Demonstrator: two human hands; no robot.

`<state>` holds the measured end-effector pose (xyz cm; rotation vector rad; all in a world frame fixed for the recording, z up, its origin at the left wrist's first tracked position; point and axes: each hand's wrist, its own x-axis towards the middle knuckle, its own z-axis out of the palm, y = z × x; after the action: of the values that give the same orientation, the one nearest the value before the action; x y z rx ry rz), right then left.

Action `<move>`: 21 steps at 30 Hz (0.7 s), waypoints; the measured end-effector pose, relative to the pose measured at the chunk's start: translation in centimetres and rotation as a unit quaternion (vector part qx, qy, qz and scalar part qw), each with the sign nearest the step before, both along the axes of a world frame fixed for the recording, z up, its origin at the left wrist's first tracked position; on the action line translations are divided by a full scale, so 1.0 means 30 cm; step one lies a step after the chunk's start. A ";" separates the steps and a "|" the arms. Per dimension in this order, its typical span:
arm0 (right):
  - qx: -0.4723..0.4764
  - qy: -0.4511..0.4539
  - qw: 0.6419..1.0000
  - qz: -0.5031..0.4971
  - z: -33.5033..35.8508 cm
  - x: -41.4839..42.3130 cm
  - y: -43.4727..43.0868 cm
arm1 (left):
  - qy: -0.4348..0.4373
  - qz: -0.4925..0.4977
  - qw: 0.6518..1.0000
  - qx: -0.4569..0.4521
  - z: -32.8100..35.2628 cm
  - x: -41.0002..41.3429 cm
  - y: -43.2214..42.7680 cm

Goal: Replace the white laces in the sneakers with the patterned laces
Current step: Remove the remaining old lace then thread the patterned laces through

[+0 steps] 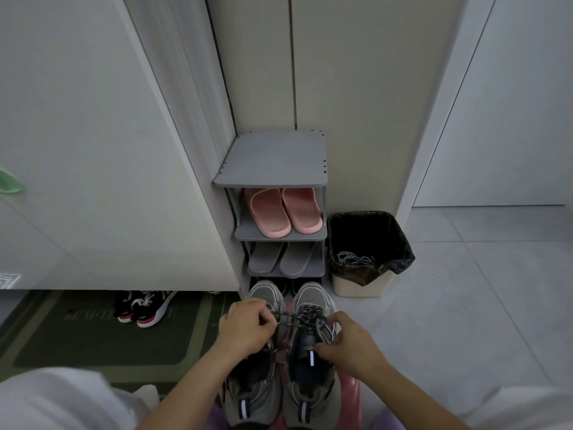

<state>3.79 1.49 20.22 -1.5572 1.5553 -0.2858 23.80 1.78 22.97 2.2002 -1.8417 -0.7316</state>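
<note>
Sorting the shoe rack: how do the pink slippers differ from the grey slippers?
The pink slippers sit one shelf higher in the rack than the grey slippers. The pink slippers show nearly whole; the grey slippers are partly hidden by the shelf above. Both pairs lie side by side.

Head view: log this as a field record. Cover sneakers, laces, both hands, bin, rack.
sneakers: left sneaker and right sneaker, grey, side by side, toes toward the shoe rack
lace: dark speckled patterned lace stretched across the right sneaker's top eyelets
left hand: pinches the patterned lace
right hand: grips the right sneaker's upper, beside the lace
bin: dark liner, pale laces lying inside
rack contents: pink slippers above grey slippers
</note>
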 end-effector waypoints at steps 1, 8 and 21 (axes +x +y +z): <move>0.000 -0.002 1.000 -0.001 -0.001 0.001 0.000 | 0.001 0.004 1.000 0.005 0.008 0.008 0.002; 0.003 -0.004 1.000 0.001 0.003 0.001 0.002 | 0.025 -0.005 0.998 0.053 0.015 0.056 0.023; -0.044 0.065 0.995 0.065 0.017 0.005 -0.014 | 0.096 -0.043 0.990 0.094 -0.002 0.080 -0.017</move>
<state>3.94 1.06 20.72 -1.7678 1.5501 -0.1839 26.18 1.26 22.90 2.0807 -1.8457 -1.1345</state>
